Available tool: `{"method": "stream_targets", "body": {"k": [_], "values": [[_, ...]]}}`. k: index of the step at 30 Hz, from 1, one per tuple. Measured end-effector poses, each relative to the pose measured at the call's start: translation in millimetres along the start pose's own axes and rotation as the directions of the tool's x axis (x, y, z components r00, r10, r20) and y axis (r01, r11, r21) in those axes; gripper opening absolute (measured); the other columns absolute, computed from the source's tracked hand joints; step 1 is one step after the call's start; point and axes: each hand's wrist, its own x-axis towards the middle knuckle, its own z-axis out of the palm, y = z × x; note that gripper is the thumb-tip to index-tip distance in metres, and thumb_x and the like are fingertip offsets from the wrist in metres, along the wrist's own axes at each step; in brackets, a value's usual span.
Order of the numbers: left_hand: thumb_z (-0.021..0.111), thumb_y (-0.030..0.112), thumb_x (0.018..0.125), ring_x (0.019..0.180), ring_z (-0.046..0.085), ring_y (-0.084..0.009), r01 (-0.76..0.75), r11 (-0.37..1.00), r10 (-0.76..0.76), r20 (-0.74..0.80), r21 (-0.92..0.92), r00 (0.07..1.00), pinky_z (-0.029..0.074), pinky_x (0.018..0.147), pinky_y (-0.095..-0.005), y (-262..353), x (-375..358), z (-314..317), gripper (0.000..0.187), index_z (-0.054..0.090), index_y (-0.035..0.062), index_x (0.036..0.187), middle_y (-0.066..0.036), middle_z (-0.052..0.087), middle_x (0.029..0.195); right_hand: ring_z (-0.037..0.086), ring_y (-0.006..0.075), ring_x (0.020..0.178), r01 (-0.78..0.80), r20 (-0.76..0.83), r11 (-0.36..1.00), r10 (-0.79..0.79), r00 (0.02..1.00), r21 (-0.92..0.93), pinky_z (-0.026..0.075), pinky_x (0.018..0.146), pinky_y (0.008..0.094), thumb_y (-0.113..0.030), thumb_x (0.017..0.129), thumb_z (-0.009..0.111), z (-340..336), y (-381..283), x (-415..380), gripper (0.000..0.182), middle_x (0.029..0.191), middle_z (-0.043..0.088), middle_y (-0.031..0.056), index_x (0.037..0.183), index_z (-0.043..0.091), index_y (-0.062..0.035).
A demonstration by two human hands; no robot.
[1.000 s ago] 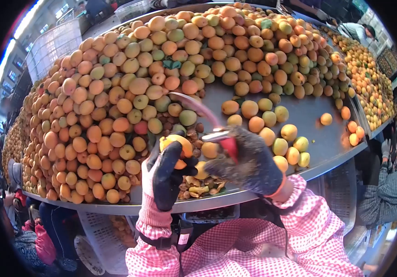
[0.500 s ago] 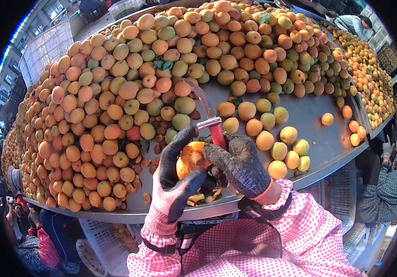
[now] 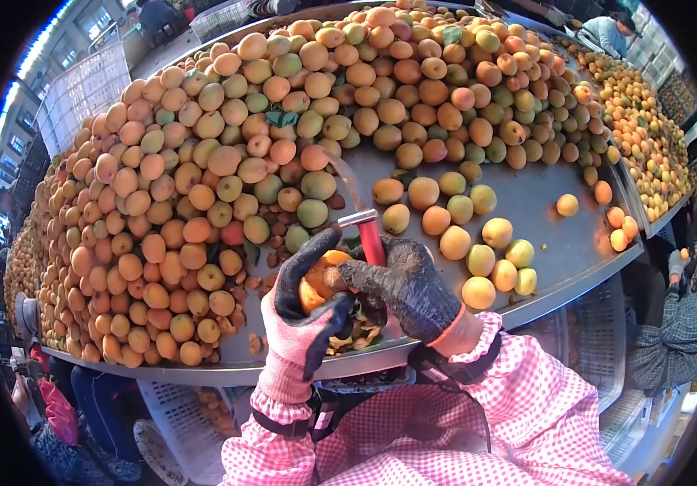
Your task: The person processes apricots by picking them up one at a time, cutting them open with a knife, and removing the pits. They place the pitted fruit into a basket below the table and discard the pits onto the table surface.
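Left hand (image 3: 304, 312), gloved, fingers wrapped around an apricot (image 3: 322, 279) over the near edge of the metal surface (image 3: 543, 219). Right hand (image 3: 409, 287) at 3 o'clock of it, fingers gripping a red-handled knife (image 3: 362, 215), thumb on the fruit. Apricot pile (image 3: 227, 162) at 11 o'clock.

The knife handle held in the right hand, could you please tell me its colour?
Red, below a metal collar; the knife handle shows best in the head view.
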Motion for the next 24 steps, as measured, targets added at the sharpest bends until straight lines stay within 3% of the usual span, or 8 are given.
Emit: {"method": "stream_targets", "body": {"k": [2, 5, 6, 9, 14, 16, 22, 24], "values": [[0.069, -0.002, 0.070, 0.112, 0.053, -0.0180, -0.140, 0.968, 0.143, 0.003, 0.206, 0.990, 0.040, 0.098, -0.0323, -3, 0, 2, 0.059, 0.049, -0.0045, 0.126, -0.012, 0.053, 0.127, 0.049, 0.0067, 0.046, 0.013, 0.018, 1.000, -0.013, 1.000, 0.004, 0.038, 0.040, 0.0219, -0.024, 0.078, 0.073, -2, 10, 4, 0.028, 0.059, 0.054, 0.0000, 0.091, 0.062, -0.0010], [0.068, 0.000, 0.071, 0.114, 0.051, -0.0188, -0.014, 0.982, 0.021, -0.037, 0.188, 0.999, 0.040, 0.099, -0.0326, -3, -1, 2, 0.059, 0.048, -0.0044, 0.126, -0.013, 0.052, 0.128, 0.050, 0.0063, 0.047, -0.137, 0.025, 0.969, 0.135, 0.991, 0.206, 0.039, 0.042, 0.0214, -0.021, 0.080, 0.070, -3, 11, 4, 0.027, 0.059, 0.054, 0.0004, 0.093, 0.062, 0.0010], [0.067, 0.002, 0.071, 0.098, 0.060, -0.0163, 0.030, 0.999, -0.030, -0.042, 0.010, 0.999, 0.049, 0.084, -0.0282, -6, 1, -4, 0.058, 0.049, -0.0036, 0.126, -0.014, 0.058, 0.119, 0.050, 0.0063, 0.047, -0.139, 0.026, 0.969, 0.136, 0.990, 0.203, 0.039, 0.042, 0.0214, -0.021, 0.080, 0.070, -6, 5, 2, 0.027, 0.059, 0.054, 0.0004, 0.093, 0.062, 0.0010], [0.065, -0.001, 0.070, 0.057, 0.054, -0.0060, 0.225, 0.959, -0.226, 0.015, -0.172, 0.974, 0.044, 0.047, -0.0181, 17, 3, -5, 0.053, 0.054, -0.0016, 0.122, -0.008, 0.062, 0.091, 0.051, 0.0065, 0.047, -0.017, 0.109, 0.999, 0.012, 0.994, 0.045, 0.039, 0.041, 0.0206, -0.016, 0.082, 0.066, -7, -11, -1, 0.023, 0.060, 0.055, 0.0008, 0.094, 0.060, 0.0020], [0.064, -0.003, 0.070, 0.059, 0.054, -0.0061, 0.185, 0.982, -0.184, -0.032, 0.034, 0.982, 0.044, 0.050, -0.0179, 13, 2, 0, 0.051, 0.055, -0.0003, 0.121, -0.007, 0.062, 0.092, 0.053, 0.0071, 0.047, -0.020, 0.099, 0.995, 0.030, 0.995, -0.102, 0.041, 0.041, 0.0217, -0.014, 0.080, 0.067, -12, -6, 5, 0.025, 0.060, 0.056, 0.0017, 0.095, 0.058, 0.0042], [0.066, -0.001, 0.070, 0.058, 0.054, -0.0063, 0.214, 0.977, -0.214, 0.010, 0.018, 0.977, 0.044, 0.050, -0.0178, 13, 2, -5, 0.052, 0.056, 0.0002, 0.121, -0.007, 0.062, 0.092, 0.054, 0.0080, 0.047, 0.110, 0.138, 0.987, -0.094, 0.986, -0.115, 0.042, 0.040, 0.0224, -0.014, 0.079, 0.068, -13, -7, 3, 0.025, 0.059, 0.056, 0.0028, 0.091, 0.057, 0.0053], [0.074, 0.006, 0.068, 0.101, 0.056, -0.0148, 0.158, 0.986, -0.159, 0.026, 0.053, 0.987, 0.043, 0.090, -0.0284, 4, 5, -5, 0.060, 0.052, -0.0037, 0.123, -0.009, 0.061, 0.109, 0.055, 0.0083, 0.048, -0.015, 0.152, 0.996, 0.028, 0.988, -0.088, 0.042, 0.041, 0.0225, -0.017, 0.077, 0.072, -18, 0, 11, 0.030, 0.060, 0.058, 0.0046, 0.090, 0.059, 0.0061], [0.056, -0.012, 0.071, 0.053, 0.051, -0.0059, -0.047, 0.975, 0.034, 0.066, 0.216, 0.997, 0.042, 0.045, -0.0189, -1, 6, -5, 0.054, 0.053, 0.0003, 0.124, -0.007, 0.061, 0.092, 0.053, 0.0071, 0.048, -0.056, 0.154, 0.998, 0.054, 0.987, 0.009, 0.041, 0.042, 0.0208, -0.018, 0.076, 0.074, -17, 0, 11, 0.032, 0.061, 0.058, 0.0038, 0.095, 0.061, 0.0045]]}}
